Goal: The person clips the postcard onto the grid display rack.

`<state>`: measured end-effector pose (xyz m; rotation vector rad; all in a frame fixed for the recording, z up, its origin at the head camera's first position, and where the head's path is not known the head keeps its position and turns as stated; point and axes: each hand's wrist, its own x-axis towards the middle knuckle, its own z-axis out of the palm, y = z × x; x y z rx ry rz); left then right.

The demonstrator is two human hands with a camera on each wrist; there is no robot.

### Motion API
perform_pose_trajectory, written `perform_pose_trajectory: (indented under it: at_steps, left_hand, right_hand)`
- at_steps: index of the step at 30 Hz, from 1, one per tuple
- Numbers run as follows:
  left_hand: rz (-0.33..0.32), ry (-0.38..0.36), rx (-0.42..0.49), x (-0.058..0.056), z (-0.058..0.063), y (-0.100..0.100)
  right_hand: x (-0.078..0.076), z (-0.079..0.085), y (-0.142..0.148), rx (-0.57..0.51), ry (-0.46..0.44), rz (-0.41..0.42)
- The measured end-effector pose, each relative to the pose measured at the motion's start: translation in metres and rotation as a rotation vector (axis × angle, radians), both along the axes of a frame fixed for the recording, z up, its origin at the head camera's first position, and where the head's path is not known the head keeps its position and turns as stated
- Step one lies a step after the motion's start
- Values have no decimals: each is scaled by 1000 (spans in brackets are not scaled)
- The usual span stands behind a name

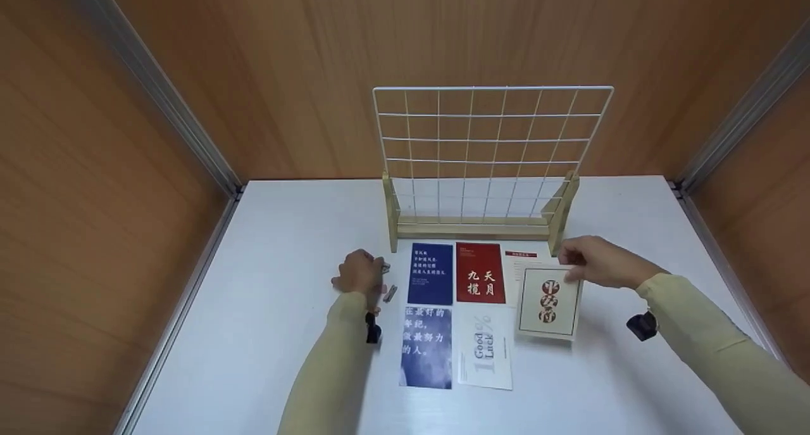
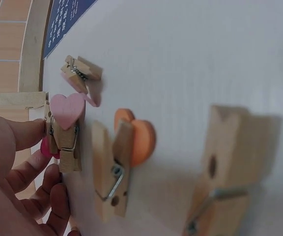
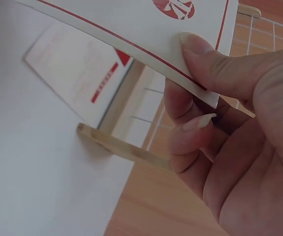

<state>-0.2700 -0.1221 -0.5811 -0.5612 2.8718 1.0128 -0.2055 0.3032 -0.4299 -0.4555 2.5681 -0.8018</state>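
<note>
My right hand [image 1: 598, 261] pinches a cream card [image 1: 549, 302] by its upper right corner, thumb on the printed face and fingers behind. The card has a dark border and red round characters, and it overlaps a white card [image 1: 514, 271] in the head view. At the left of the card rows is my left hand [image 1: 357, 273]. In the left wrist view its thumb and finger pinch a wooden clothespin with a deep pink heart [image 2: 45, 147], mostly hidden behind a clothespin with a light pink heart [image 2: 68, 110]. Nearby lies a clothespin with an orange heart [image 2: 142, 142].
A white wire grid [image 1: 487, 138] stands in a wooden base [image 1: 474, 229] at the back. Before it lie a blue card [image 1: 431, 289], a red card [image 1: 479, 264], a blue-and-white card [image 1: 426, 365] and a "Good Luck" card [image 1: 468, 375]. More clothespins [image 2: 225, 147] lie near the left hand.
</note>
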Motion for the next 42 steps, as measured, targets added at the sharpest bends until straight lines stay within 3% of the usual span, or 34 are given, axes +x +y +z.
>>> perform_pose_trajectory:
  at_steps: [21,35,42]
  left_hand:
    - [-11,13,12,0,-3,0]
    - [-2,23,-2,-1,0,2]
    - [-6,20,17,-1,-1,2]
  right_hand:
    - [-36,52,2,9,175,-135]
    - [-48,91,3,14,341,-168]
    - [-52,105,4,22,374,-184]
